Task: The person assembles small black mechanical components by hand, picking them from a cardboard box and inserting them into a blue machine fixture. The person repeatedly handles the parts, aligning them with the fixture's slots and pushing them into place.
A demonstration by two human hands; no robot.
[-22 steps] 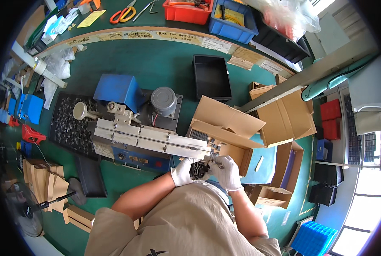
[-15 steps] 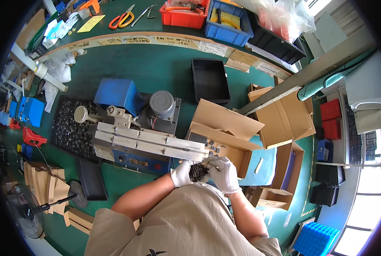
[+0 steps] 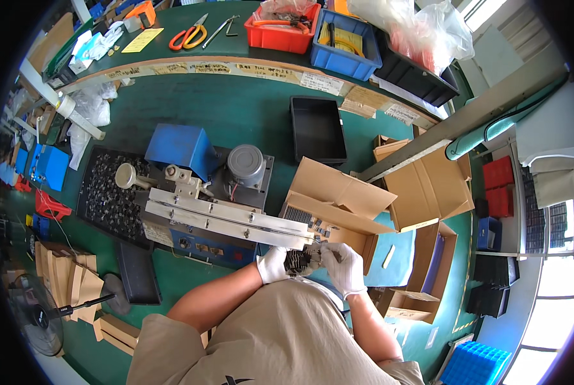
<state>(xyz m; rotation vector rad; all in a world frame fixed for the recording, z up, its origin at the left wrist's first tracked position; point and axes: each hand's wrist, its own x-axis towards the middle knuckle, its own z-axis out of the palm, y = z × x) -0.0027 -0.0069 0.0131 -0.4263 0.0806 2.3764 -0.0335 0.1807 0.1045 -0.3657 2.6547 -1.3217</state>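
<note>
White work gloves cover both my hands. My left hand (image 3: 273,265) is closed around a bunch of small dark parts with thin metal pins (image 3: 296,262), just in front of the machine rail's right end. Right beside the bunch, my right hand (image 3: 345,269) has its thumb and fingers pressed together; whatever lies between them is too small to make out. The pale metal rail (image 3: 235,221) slopes down from the machine toward my hands. Beyond the hands, an open cardboard box (image 3: 348,234) holds rows of similar dark parts.
Left of the rail, a black tray (image 3: 110,199) is heaped with small dark parts. Behind it stand a blue housing (image 3: 179,149) and a grey motor (image 3: 245,165). A black bin (image 3: 318,128) sits farther back. A slanting metal post (image 3: 415,154) crosses on the right.
My right hand has drawn slightly right and toward me, away from the rail's end. My left hand stays at the bunch of parts. The whole view has shifted a little.
</note>
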